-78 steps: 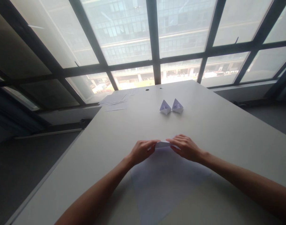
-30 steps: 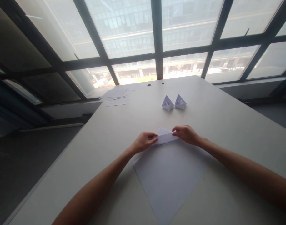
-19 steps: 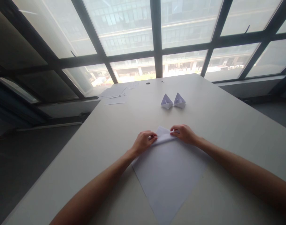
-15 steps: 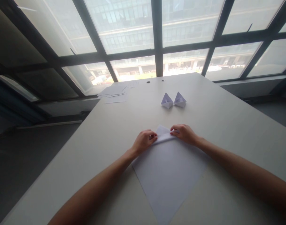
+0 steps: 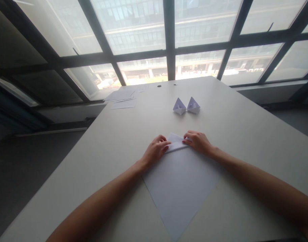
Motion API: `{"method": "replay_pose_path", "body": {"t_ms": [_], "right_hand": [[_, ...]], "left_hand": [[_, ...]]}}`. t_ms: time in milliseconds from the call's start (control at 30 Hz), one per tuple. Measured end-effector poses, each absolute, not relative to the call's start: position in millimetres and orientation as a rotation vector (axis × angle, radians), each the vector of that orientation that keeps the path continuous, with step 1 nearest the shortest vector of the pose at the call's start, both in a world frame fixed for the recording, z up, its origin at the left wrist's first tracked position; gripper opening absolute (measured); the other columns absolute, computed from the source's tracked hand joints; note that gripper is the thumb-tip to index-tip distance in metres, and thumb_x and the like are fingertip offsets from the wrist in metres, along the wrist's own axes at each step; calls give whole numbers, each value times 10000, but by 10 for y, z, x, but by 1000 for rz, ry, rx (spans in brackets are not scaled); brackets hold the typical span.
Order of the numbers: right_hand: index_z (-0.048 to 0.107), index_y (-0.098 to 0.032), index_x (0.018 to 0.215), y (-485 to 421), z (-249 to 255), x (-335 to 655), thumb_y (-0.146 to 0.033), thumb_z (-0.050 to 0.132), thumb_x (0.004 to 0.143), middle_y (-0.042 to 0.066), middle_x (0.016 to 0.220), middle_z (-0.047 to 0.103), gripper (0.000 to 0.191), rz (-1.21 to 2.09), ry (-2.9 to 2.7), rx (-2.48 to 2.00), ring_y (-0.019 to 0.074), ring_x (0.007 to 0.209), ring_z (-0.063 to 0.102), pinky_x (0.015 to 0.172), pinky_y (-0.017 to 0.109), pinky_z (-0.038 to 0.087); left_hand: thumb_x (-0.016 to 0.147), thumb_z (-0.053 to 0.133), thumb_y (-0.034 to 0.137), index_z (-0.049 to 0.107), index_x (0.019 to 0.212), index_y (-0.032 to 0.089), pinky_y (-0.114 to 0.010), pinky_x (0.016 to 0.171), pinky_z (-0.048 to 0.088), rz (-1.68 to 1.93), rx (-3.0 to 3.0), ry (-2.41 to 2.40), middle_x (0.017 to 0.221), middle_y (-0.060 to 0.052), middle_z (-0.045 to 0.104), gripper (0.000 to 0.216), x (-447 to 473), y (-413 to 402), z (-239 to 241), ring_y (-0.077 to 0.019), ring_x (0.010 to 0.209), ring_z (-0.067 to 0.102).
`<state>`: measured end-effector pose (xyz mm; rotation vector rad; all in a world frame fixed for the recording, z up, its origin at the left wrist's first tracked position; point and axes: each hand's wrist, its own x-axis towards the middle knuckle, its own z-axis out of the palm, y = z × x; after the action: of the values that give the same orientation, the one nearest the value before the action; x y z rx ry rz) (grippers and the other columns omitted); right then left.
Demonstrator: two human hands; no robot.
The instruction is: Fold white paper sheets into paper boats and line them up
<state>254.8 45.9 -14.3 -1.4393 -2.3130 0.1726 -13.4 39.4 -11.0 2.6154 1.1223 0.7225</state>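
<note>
A large white sheet of paper (image 5: pixel 182 183) lies on the table with one corner toward me and its far part folded over into a narrow band. At the left end of the fold, my left hand (image 5: pixel 157 149) pinches the paper between thumb and fingers. My right hand (image 5: pixel 197 142) grips the other end, its fingers curled over the edge. Between the hands, a pointed flap sticks out on the far side of the fold. Beyond them stand two folded paper boats (image 5: pixel 179 109) side by side, their peaks up.
Several loose white sheets (image 5: pixel 123 103) lie overlapped at the table's far left edge. The white table (image 5: pixel 98 151) narrows toward large dark-framed windows (image 5: pixel 170 40). Two round holes (image 5: pixel 159 86) are set in the tabletop near its far end.
My left fingers have shifted slightly and loosened along the fold, showing more of the folded band. My right hand stays nearly in place. The view has tilted a little.
</note>
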Motion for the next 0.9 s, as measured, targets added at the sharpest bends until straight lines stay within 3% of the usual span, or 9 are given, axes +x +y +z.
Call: {"method": "replay_pose_path", "body": {"t_ms": [133,300,600,900], "right_hand": [[680,-227,952,466,-145,2545,-389,608,918,32,919,696,181,161,-2322,-1437,182,805,647,668,261,377],[684,-231,955,477,-148,2543,-379,614,916,34,928,701,168,168,-2321,-1440,186,822,651,683,260,387],[681,-210,943,485,-187,2552,-385,604,924,42,912,692,192,155,-2293,-1449,180,799,649,695,259,401],[679,-196,943,511,-196,2576,-393,627,909,46,908,695,207,178,-2281,-1432,185,785,645,694,265,401]], "left_hand": [[958,490,150,657,1197,315,-413,974,442,536,2931,892,1267,-49,625,335,-153,395,-49,-215,1131,560],[934,422,65,513,1373,254,-371,961,490,343,3042,703,1290,-80,626,486,-149,313,21,-209,1162,560],[952,457,136,456,1406,220,-425,979,449,209,3102,853,1345,-110,566,462,-82,169,44,-280,1183,527],[928,401,52,430,1424,222,-421,1131,367,287,2992,847,1500,-121,420,525,-138,210,-106,-252,1416,352]]}}
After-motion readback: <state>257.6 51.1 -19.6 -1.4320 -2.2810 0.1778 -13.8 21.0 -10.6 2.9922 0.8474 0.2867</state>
